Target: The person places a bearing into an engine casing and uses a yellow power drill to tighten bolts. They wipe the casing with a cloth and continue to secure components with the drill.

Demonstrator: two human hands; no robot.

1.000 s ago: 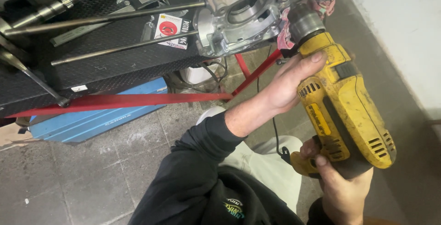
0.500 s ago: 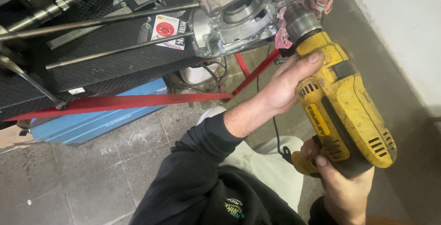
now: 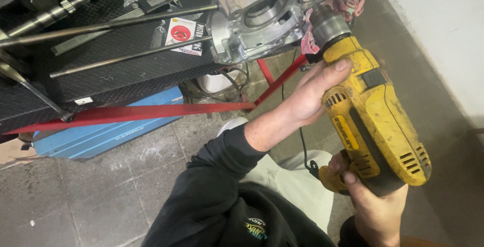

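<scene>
Yellow drill at 3 o'clock, chuck pressed against the metal casing on the bench edge at 12. Left hand fingers wrapped round the drill's front body; right hand fingers closed on its grip at 5.

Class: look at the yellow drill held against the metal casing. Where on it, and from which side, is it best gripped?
Probably two-handed, as shown: right hand from below around the handle at the drill rear, left hand from the left against the front body behind the chuck. The long body angles up to the casing, so its nose needs steadying.
</scene>
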